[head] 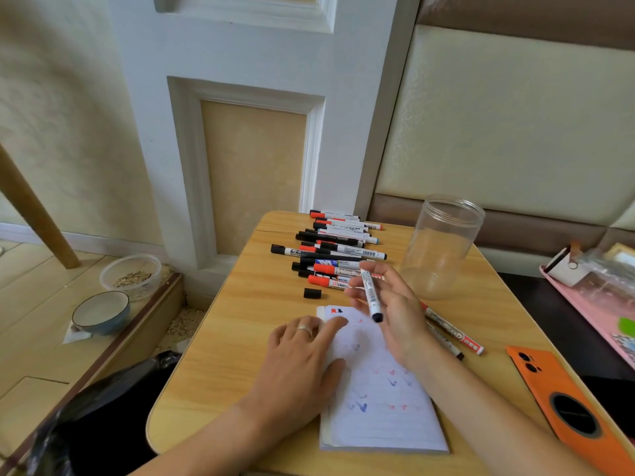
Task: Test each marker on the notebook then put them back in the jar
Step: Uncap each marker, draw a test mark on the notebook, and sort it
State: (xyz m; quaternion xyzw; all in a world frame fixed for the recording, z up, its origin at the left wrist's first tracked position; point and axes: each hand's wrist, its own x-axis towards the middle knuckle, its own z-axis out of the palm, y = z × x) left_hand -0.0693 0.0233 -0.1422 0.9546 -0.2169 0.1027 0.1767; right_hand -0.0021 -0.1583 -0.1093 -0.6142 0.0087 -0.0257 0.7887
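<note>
A lined notebook (381, 410) with red and blue test marks lies on the wooden table (240, 324). My left hand (302, 352) rests flat on its left edge. My right hand (395, 314) holds an uncapped white marker (371, 293) tip down just above the page. Its black cap (312, 293) lies on the table beyond the notebook. Several capped markers (336, 249) lie in a row at the far side. Two more markers (453, 334) rest right of my right hand. An empty clear jar (443, 245) stands upright at the back right.
An orange phone case (567, 407) lies near the table's right edge. A pink tray (598, 290) with packaging sits further right. On the floor to the left are a blue bowl (101, 312) and a clear tub (132, 274). A black bag (103, 413) hangs at the table's left.
</note>
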